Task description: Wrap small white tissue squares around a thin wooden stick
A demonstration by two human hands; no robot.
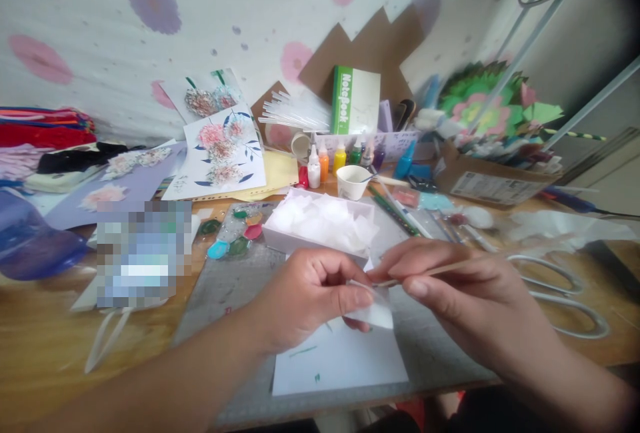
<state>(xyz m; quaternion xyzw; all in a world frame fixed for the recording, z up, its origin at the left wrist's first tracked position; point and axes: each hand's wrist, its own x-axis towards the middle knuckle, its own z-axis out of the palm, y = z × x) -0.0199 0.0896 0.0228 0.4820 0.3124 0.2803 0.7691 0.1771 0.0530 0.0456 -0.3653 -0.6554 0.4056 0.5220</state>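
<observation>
My left hand [320,296] is closed, pinching a small piece of thin white paper [377,312] between thumb and fingers. Between the thumb and fingertips of my right hand [450,286] runs a thin pale wooden stick [453,266]; its tip touches the edge of the paper piece. Both hands hover close together over a white sheet [345,366] with a few green paint marks. Just behind them stands a white box [280,238] full of similar white paper pieces [325,216].
Under the sheet lies a grey cutting mat [220,346]. Painted lids or paint blobs [240,246] sit left of the box. Behind it are a white cup [351,182] and several paint bottles [340,158]. Large scissors [570,296] lie at right; flower pictures [220,150] stand at back left.
</observation>
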